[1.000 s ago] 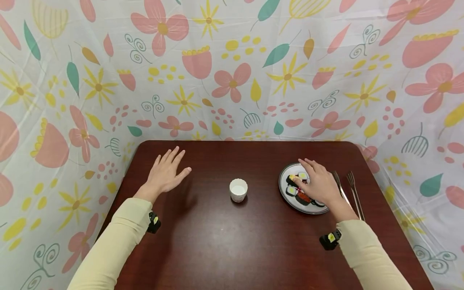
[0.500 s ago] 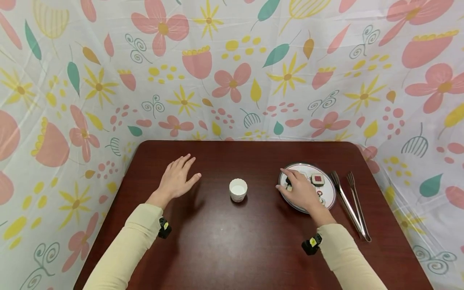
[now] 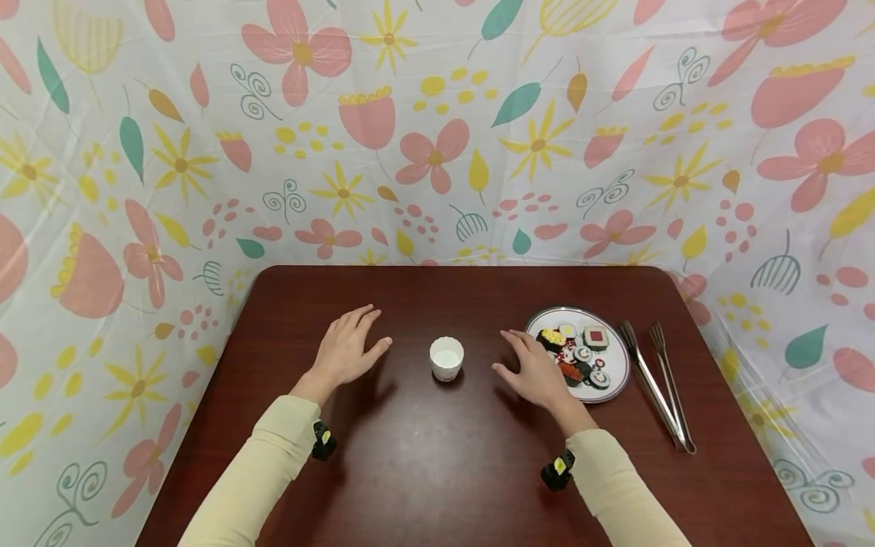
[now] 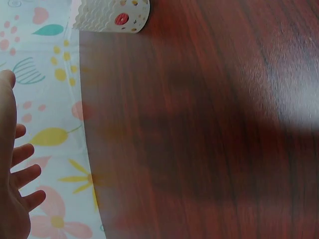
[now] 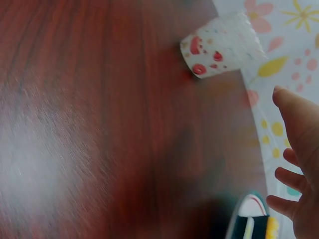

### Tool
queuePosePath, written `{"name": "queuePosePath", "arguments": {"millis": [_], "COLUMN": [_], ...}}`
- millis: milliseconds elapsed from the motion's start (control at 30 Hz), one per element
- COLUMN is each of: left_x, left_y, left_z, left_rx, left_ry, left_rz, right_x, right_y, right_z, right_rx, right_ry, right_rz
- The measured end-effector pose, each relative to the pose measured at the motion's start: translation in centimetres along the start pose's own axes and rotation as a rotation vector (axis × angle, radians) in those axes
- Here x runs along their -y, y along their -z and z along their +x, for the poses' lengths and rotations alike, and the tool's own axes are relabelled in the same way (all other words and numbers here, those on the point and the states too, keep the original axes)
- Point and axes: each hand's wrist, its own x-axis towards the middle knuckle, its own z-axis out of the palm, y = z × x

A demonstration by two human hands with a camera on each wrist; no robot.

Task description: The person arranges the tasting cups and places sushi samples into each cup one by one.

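Grip: your left hand (image 3: 343, 349) and right hand (image 3: 538, 374) are loosely spread, holding nothing | Cup (image 3: 446, 372): upright on the table (image 3: 424, 463), between them, untouched | Technique: probably best closing evenly, pressing lightly, right wrist clear of the plate (image 3: 617, 357)

A reddish-brown table (image 3: 424, 475) bears a cup (image 3: 446, 362), plate (image 3: 617, 355) and metal tongs (image 3: 658, 396).

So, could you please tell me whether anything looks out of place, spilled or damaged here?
Nothing stands out: the cup stands upright, the sushi lies within the plate, and the tongs lie beside it on the right. No spill or damage is visible.
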Motion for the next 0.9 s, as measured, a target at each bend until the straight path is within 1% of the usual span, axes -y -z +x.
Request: {"name": "queuePosePath", "arguments": {"millis": [67, 267, 567, 733, 900], "left_x": [-0.3, -1.3, -2.6, -3.4, -4.1], "left_y": [-0.4, -1.3, -2.5, -3.0, -3.4], "left_z": [0.1, 0.4, 0.7, 0.7, 0.7], "left_rx": [-0.008, -0.021, -0.044, -0.061, -0.059], "left_ry": [-0.008, -0.035, -0.094, -0.129, -0.152], "left_rz": [-0.005, -0.023, -0.047, -0.057, -0.055], "right_x": [0.2, 0.9, 1.8, 2.4, 2.8], "right_y": [-0.7, -2.3, -4.1, -5.0, -6.0], "right_z": [0.0, 0.1, 0.3, 0.4, 0.5], "right_rx": [0.006, -0.01, 0.001, 0.025, 0.033], "right_ry": [0.008, 0.034, 0.017, -0.002, -0.005], "right_rz": [0.011, 0.029, 0.01, 0.025, 0.037]}}
